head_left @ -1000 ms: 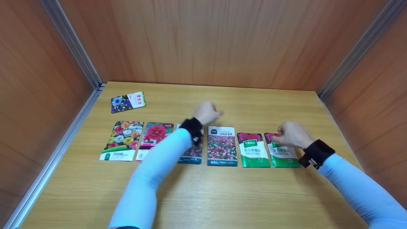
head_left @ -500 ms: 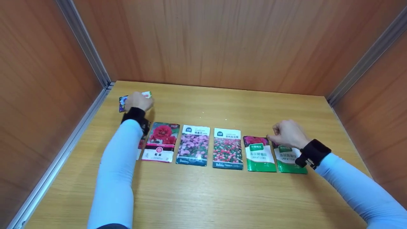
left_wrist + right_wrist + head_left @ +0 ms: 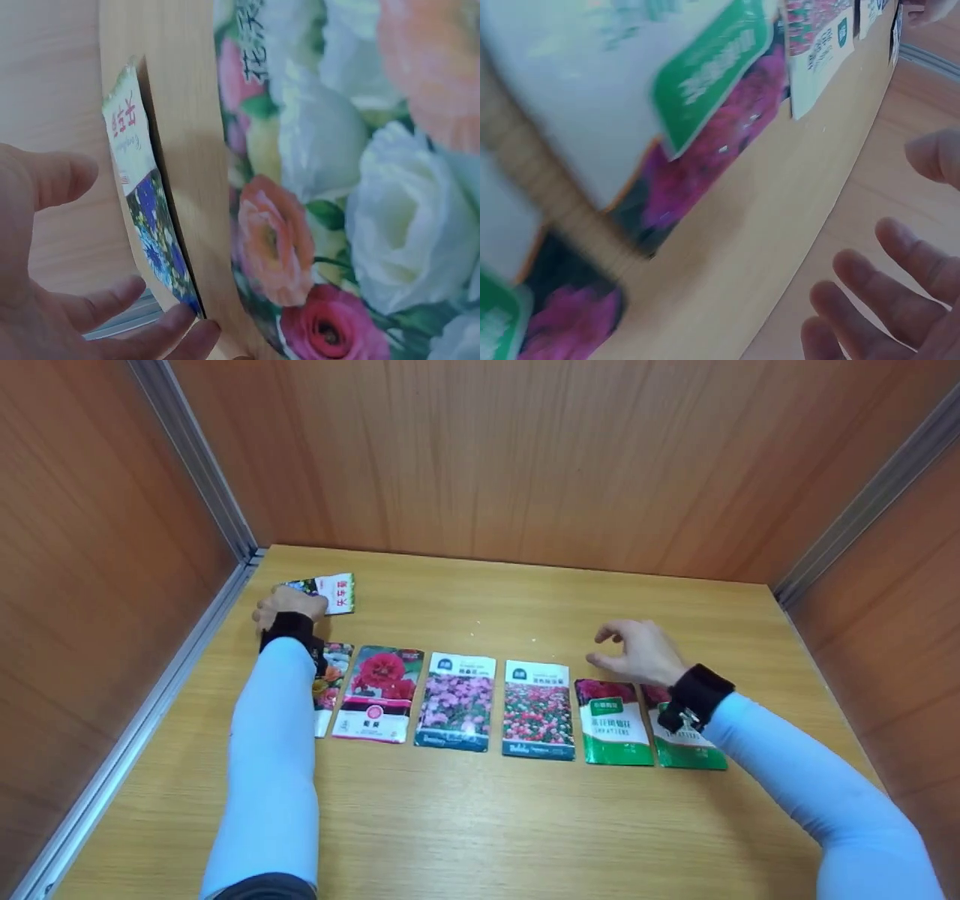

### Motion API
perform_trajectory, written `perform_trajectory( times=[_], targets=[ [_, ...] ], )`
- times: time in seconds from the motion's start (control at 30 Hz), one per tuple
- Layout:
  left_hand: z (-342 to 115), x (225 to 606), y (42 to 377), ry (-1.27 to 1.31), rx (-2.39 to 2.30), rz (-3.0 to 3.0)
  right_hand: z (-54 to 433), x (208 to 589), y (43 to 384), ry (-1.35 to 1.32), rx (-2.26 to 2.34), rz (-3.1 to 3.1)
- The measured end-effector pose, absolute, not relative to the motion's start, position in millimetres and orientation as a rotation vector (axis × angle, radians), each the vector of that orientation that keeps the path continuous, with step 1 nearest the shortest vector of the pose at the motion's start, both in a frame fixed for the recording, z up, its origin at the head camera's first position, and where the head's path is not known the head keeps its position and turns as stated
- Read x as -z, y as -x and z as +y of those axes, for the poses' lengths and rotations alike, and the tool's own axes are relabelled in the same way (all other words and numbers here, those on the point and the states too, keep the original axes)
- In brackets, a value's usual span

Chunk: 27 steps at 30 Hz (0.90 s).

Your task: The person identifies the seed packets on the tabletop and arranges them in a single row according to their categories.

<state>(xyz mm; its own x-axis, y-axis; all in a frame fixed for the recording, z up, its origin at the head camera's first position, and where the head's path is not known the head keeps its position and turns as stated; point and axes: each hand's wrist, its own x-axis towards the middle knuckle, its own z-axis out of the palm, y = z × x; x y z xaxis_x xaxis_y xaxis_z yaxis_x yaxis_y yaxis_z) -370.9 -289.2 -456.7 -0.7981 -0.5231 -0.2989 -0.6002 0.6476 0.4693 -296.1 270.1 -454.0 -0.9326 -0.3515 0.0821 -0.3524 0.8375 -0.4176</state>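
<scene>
At the far left of the table, my left hand [image 3: 289, 604] is over a seed packet [image 3: 335, 591] with blue flowers and a white end. In the left wrist view its thumb and fingers are spread, with fingertips [image 3: 180, 319] right at the packet's blue-flower end. My right hand [image 3: 637, 652] hovers behind two green-and-white packets with magenta flowers, the nearer one [image 3: 615, 727] to its left and the other [image 3: 690, 746] partly hidden by the wrist. Its thumb and fingers are apart, nothing between them, as the right wrist view also shows.
Other seed packets continue the row leftward: red-pink flowers [image 3: 538, 712], lilac flowers [image 3: 455, 701], a large red bloom [image 3: 380, 690], and mixed roses [image 3: 330, 682] half hidden by the left sleeve. Wood-grain panels [image 3: 480, 457] wall the table's back and sides.
My left hand swung left from the table's middle to the blue-flower packet, then slid to its left end. My right hand lifted off the rightmost packets, moved left and opened its fingers.
</scene>
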Motion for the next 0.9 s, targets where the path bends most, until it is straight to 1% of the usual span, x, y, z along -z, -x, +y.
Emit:
perform_trajectory(
  times=[0.13, 0.3, 0.53, 0.63, 0.7, 0.9],
  targets=[
    [-284, 460, 367, 0.962, -0.674, 2.73, 249, 457, 302, -0.648, -0.698, -3.021],
    [-276, 464, 361, 0.967, -0.482, 2.749, 227, 462, 301, -0.763, -0.638, -3.054],
    [-275, 448, 352, 0.802, -0.639, 2.757, 214, 459, 293, -0.82, -0.553, -3.029],
    [-281, 451, 357, 0.8, -0.686, 2.744, 216, 459, 291, -0.831, -0.562, -3.014],
    [-285, 458, 363, 0.843, -0.664, 2.744, 217, 461, 290, -0.855, -0.554, -2.997],
    [-294, 481, 386, 0.976, -0.475, 2.723, 221, 466, 286, -0.886, -0.544, -2.965]
  ],
)
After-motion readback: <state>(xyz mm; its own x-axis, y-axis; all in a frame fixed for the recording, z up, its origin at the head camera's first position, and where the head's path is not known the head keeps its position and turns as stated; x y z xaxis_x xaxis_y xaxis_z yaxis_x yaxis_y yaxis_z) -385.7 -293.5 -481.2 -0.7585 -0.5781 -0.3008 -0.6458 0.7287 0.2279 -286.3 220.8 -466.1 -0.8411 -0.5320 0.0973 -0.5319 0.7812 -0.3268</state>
